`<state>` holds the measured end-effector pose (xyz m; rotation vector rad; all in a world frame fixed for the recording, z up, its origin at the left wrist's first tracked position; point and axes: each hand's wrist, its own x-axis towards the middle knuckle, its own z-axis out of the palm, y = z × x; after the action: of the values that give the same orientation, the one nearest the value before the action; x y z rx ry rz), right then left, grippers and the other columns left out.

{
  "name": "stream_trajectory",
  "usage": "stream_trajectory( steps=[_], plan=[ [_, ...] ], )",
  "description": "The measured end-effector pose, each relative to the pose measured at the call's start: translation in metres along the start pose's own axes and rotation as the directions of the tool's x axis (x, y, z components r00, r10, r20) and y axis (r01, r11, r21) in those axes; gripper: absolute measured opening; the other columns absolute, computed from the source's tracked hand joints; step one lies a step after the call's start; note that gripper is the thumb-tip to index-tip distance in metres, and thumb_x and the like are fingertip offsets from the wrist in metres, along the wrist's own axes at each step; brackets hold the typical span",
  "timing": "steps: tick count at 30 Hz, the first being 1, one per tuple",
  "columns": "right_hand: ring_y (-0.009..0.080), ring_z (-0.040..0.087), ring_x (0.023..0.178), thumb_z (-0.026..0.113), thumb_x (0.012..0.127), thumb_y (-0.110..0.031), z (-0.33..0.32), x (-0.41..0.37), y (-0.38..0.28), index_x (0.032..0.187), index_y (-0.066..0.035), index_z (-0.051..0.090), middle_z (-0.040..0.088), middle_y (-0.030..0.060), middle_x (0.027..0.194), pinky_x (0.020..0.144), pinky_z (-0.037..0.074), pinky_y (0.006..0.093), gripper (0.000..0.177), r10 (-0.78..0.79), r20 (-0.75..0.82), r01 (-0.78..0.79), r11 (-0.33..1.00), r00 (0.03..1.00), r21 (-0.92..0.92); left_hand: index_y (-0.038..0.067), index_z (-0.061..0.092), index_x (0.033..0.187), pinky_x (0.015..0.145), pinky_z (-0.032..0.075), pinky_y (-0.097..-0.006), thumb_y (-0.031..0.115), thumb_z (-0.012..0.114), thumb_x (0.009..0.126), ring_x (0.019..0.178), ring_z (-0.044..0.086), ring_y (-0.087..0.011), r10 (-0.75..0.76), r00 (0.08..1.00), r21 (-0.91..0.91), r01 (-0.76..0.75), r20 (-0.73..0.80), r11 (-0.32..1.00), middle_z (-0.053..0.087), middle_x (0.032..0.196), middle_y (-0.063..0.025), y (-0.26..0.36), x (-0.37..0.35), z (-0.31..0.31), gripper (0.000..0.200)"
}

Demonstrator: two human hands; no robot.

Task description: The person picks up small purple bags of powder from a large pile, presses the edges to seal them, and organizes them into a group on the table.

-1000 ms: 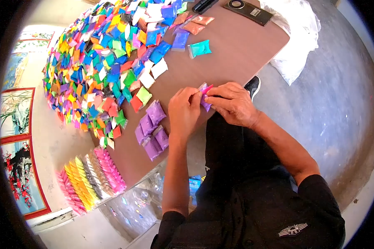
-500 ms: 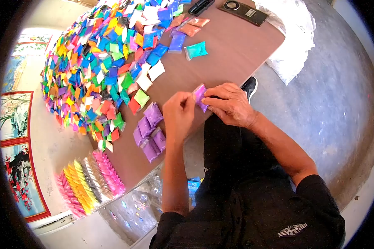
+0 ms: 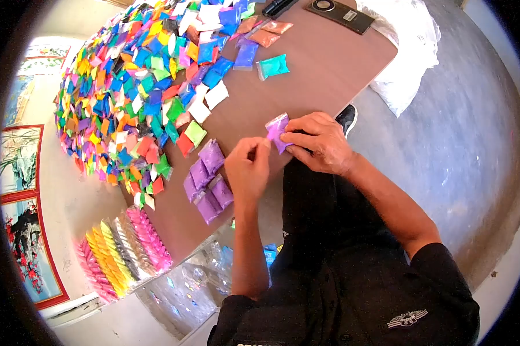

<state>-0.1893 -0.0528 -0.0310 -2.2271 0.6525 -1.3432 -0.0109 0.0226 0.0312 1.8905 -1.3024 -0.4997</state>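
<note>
A small clear packet with purple filling (image 3: 278,128) is pinched between the thumb and fingers of my right hand (image 3: 320,141), above the table's near edge. My left hand (image 3: 249,164) is closed in a pinch, its fingertips at the packet's left side. A bright purple bit shows by those fingertips; what they grip is too small to make out. Left of my left hand, several filled purple packets (image 3: 207,181) lie grouped on the brown table (image 3: 242,104).
A large heap of multicoloured packets (image 3: 139,86) covers the table's left and far side. Rows of pink, yellow and white packets (image 3: 121,251) line the near left corner. A teal packet (image 3: 273,67), a phone (image 3: 340,15), a black object (image 3: 278,7) and a white plastic bag (image 3: 407,52) are farther off.
My left fingertips have moved slightly down from the packet's upper left edge, and more of its clear top shows. My right hand still holds the packet in nearly the same place.
</note>
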Motion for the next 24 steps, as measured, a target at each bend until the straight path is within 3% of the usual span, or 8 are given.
stream_trajectory(
  steps=[4,6,9,12,15,17,23,24],
  plan=[
    [0.0255,0.067,0.093,0.085,0.069,-0.009,0.007,0.002,0.0,0.103,-0.014,0.075,0.07,0.0031,0.105,0.083,0.052,0.0396,0.035,-0.011,-0.021,0.011,1.0,1.0,0.009,-0.002,0.069,0.09,0.064,0.049,-0.0315,0.011,0.068,0.091,0.065,0.062,-0.0168,0.065,0.998,0.031,-0.064,-0.009,0.997,0.067,0.075,-0.0128,-0.015,-0.005,0.006,0.013],
    [0.0254,0.067,0.093,0.085,0.068,-0.009,0.007,0.002,0.0,0.103,-0.014,0.075,0.069,0.0027,0.105,0.083,0.051,0.0398,0.036,-0.008,-0.029,0.007,1.0,1.0,-0.002,-0.002,0.07,0.09,0.063,0.047,-0.0281,0.011,0.069,0.091,0.067,0.057,-0.0097,0.141,0.988,0.121,-0.132,-0.064,0.984,0.065,0.073,-0.0047,-0.024,0.007,0.01,0.013],
    [0.0264,0.067,0.098,0.083,0.071,-0.009,0.003,0.002,-0.004,0.106,-0.013,0.074,0.069,0.0041,0.106,0.087,0.05,0.041,0.036,0.006,0.016,-0.006,1.0,1.0,-0.008,-0.001,0.07,0.091,0.063,0.047,-0.0286,0.011,0.069,0.091,0.067,0.056,-0.0095,0.092,0.994,0.067,-0.087,-0.065,0.994,0.065,0.073,-0.0035,-0.021,0.015,0.009,0.012],
    [0.0291,0.065,0.102,0.078,0.076,-0.011,-0.003,0.003,-0.007,0.109,-0.009,0.072,0.068,0.0077,0.112,0.091,0.049,0.0425,0.034,0.05,0.044,-0.049,0.998,0.998,-0.031,-0.002,0.069,0.088,0.063,0.05,-0.0299,0.012,0.067,0.093,0.063,0.062,-0.0161,0.0,0.994,0.043,0.004,-0.108,0.999,0.068,0.073,-0.0121,-0.007,0.003,0.005,0.014],
    [0.0317,0.064,0.106,0.073,0.08,-0.012,-0.002,0.003,-0.005,0.113,-0.005,0.071,0.067,0.0114,0.12,0.093,0.048,0.0434,0.033,0.051,0.024,-0.051,0.999,0.998,0.009,-0.001,0.069,0.088,0.062,0.05,-0.0294,0.012,0.068,0.092,0.061,0.061,-0.0159,-0.033,0.994,-0.02,0.031,-0.106,0.999,0.068,0.072,-0.0117,0.003,-0.021,0.005,0.013],
    [0.0327,0.063,0.107,0.072,0.082,-0.013,0.003,0.002,-0.003,0.113,-0.004,0.071,0.067,0.0124,0.124,0.094,0.047,0.0437,0.032,0.039,0.036,-0.036,0.996,0.999,-0.079,-0.001,0.068,0.088,0.061,0.05,-0.0296,0.011,0.069,0.092,0.061,0.062,-0.0155,0.001,0.994,-0.036,-0.005,-0.109,0.999,0.067,0.072,-0.0116,-0.001,-0.033,0.014,0.013],
    [0.0316,0.061,0.107,0.073,0.082,-0.02,0.009,0.009,-0.009,0.11,-0.008,0.071,0.067,0.0093,0.117,0.092,0.045,0.0452,0.03,0.09,0.021,-0.087,0.991,0.996,-0.106,0.0,0.066,0.085,0.06,0.05,-0.0316,0.01,0.069,0.092,0.061,0.064,-0.0168,0.024,0.992,-0.008,-0.025,-0.122,1.0,0.067,0.071,-0.013,-0.008,-0.023,0.017,0.012],
    [0.0316,0.061,0.107,0.073,0.082,-0.02,0.008,0.01,-0.01,0.11,-0.008,0.071,0.067,0.0093,0.117,0.092,0.045,0.0452,0.03,0.085,0.021,-0.082,0.991,0.996,-0.107,-0.002,0.066,0.085,0.06,0.049,-0.0293,0.01,0.069,0.092,0.062,0.06,-0.0125,0.042,0.99,0.012,-0.041,-0.135,0.999,0.067,0.07,-0.0094,-0.009,-0.021,0.016,0.014]
  ],
)
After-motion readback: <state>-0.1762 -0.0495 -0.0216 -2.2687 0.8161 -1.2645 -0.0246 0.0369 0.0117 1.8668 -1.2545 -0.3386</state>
